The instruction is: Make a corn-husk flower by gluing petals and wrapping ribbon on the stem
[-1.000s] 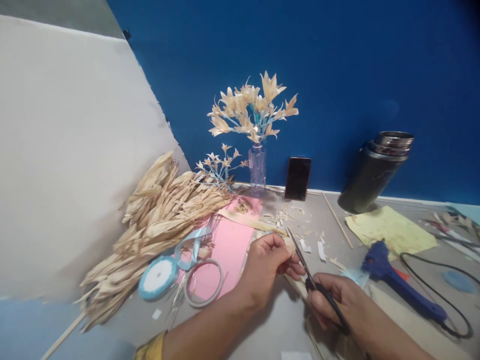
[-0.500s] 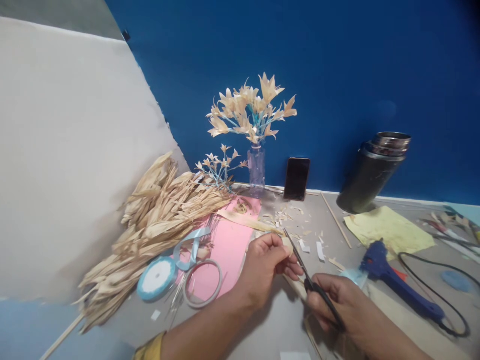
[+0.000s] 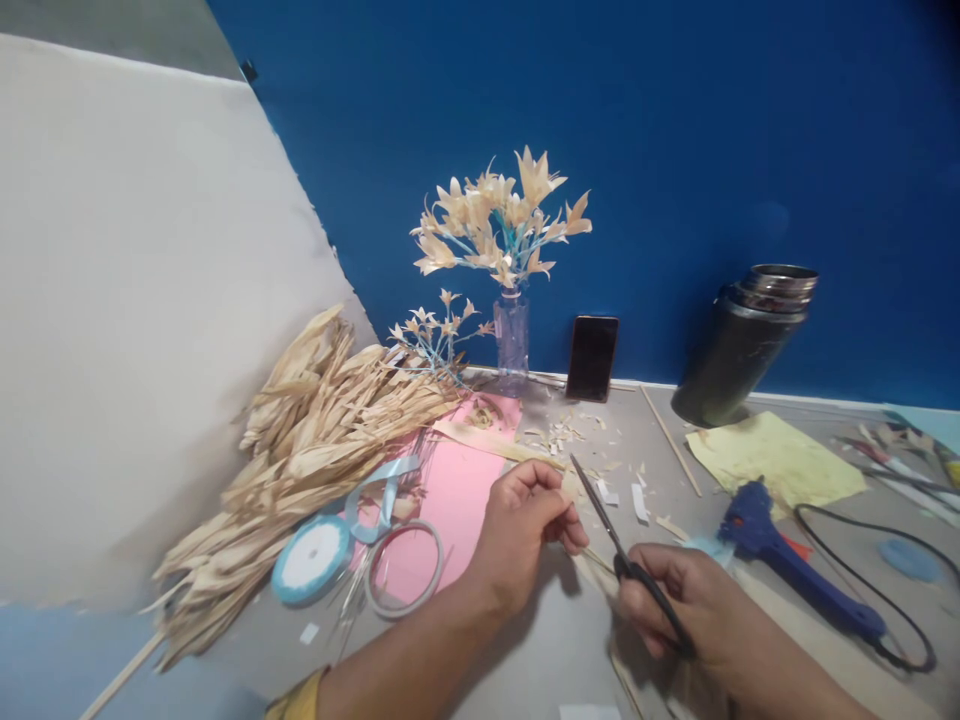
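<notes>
My left hand (image 3: 525, 530) is closed in a pinch on a small pale strip of dried husk (image 3: 574, 487) just above the grey table (image 3: 540, 640). My right hand (image 3: 679, 610) grips black scissors (image 3: 615, 540) by the handles. Their blades point up and left, with the tips close beside the husk piece. A pink paper sheet (image 3: 450, 500) lies just left of my left hand. Small husk clippings (image 3: 562, 435) are scattered beyond the hands.
A heap of dried husks (image 3: 300, 450) lies at left, with a light blue ribbon spool (image 3: 311, 555) and a tape ring (image 3: 405, 565). A vase of husk flowers (image 3: 510, 250), a phone (image 3: 592, 357) and a dark flask (image 3: 742, 345) stand by the blue wall. A blue glue gun (image 3: 787, 560) and yellow paper (image 3: 772, 460) lie right.
My left hand has drawn slightly left, away from the scissor blades, with the husk piece still pinched. The scissors and right hand have stayed nearly in place.
</notes>
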A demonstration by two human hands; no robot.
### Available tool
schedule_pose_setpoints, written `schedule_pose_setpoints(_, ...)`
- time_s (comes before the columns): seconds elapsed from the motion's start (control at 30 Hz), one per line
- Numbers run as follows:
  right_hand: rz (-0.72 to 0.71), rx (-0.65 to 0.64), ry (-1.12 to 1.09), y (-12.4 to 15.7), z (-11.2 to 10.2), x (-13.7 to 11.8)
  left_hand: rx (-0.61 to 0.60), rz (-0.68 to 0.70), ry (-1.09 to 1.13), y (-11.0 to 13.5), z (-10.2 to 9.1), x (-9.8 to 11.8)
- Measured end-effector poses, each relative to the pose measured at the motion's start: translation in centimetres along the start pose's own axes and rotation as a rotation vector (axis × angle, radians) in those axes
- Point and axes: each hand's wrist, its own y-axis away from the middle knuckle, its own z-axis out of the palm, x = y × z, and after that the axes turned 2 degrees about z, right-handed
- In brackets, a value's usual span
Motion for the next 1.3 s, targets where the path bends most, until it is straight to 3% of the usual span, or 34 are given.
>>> schedule_pose_setpoints(0.17,-0.053,-0.038,-0.051,0.7,-0.7,-1.0,-0.02,-0.018,0.007,-0.2,-0.2,0.3)
schedule_pose_setpoints(0.33,-0.124,0.164,-0.272,0.9,-0.8,-1.2,-0.204,-0.132,-0.082,0.3,-0.1,0.1)
schedule_pose_setpoints(0.47,-0.158,0.222,-0.178,0.8,-0.8,-1.5,-0.305,-0.179,-0.191,0.8,0.2,-0.4)
schedule_pose_setpoints(0.7,-0.196,0.39,-0.121,1.0,-0.6,-1.9,-0.297,-0.273,-0.052,0.5,0.2,-0.9)
schedule_pose_setpoints(0.8,-0.196,0.307,-0.138,0.8,-0.8,-1.6,-0.235,-0.253,0.027,0.3,0.2,-0.4)
schedule_pose_setpoints(0.97,-0.121,-0.025,-0.017,0.7,-1.2,-1.1,-0.134,-0.078,0.096,-0.2,-0.1,1.2)
schedule_pose_setpoints(1.07,-0.106,-0.155,0.0,0.9,-1.2,-0.9,-0.111,-0.032,0.099,-0.3,-0.1,1.8)
schedule_pose_setpoints(1.3,-0.086,-0.16,0.009,1.4,-1.2,-1.0,-0.165,-0.009,0.069,-0.2,-0.3,2.1)
